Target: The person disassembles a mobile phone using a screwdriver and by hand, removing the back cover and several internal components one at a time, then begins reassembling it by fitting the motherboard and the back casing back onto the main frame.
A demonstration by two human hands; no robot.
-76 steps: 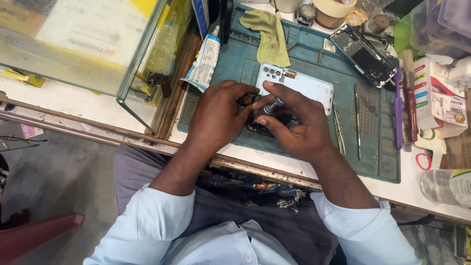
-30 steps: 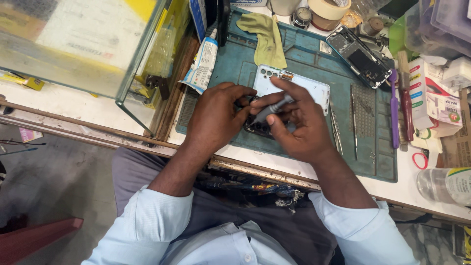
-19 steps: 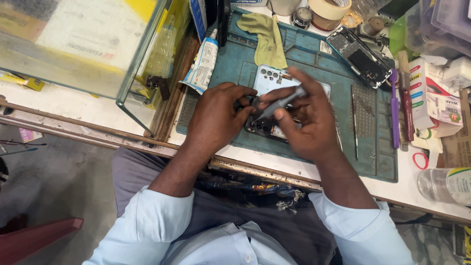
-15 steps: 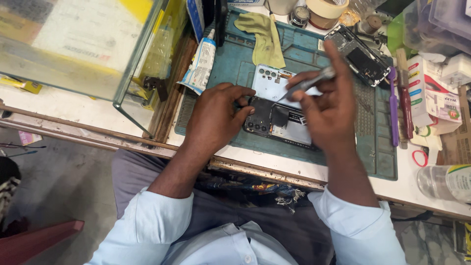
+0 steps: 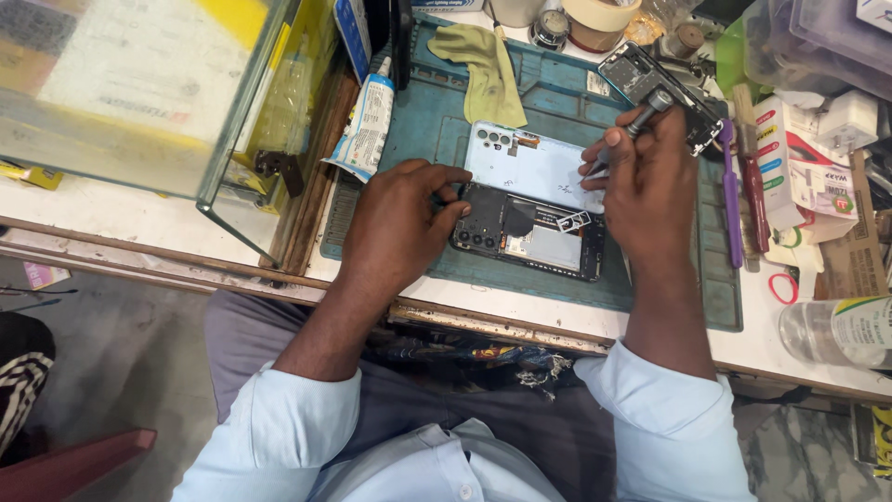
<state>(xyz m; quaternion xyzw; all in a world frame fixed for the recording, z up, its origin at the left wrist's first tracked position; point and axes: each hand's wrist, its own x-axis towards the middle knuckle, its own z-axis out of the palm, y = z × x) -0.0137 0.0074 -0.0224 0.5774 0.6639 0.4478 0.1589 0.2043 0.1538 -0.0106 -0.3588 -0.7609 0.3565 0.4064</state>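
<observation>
opened phone (image 5: 530, 240) under left grip (image 5: 409, 223); right grip (image 5: 646, 172) holds screwdriver (image 5: 632, 125).

A white and blue glue tube (image 5: 364, 125) with a printed label lies at about eleven o'clock from the opened phone, along the left edge of the green mat. A blue packet (image 5: 351, 35) stands just above it, at twelve o'clock from the tube. At three o'clock on the bench sits a white carton (image 5: 806, 172) with red, blue and green patches. Below it, at four o'clock, a clear plastic bottle (image 5: 836, 332) lies on its side, wrapped in a white and green label.
</observation>
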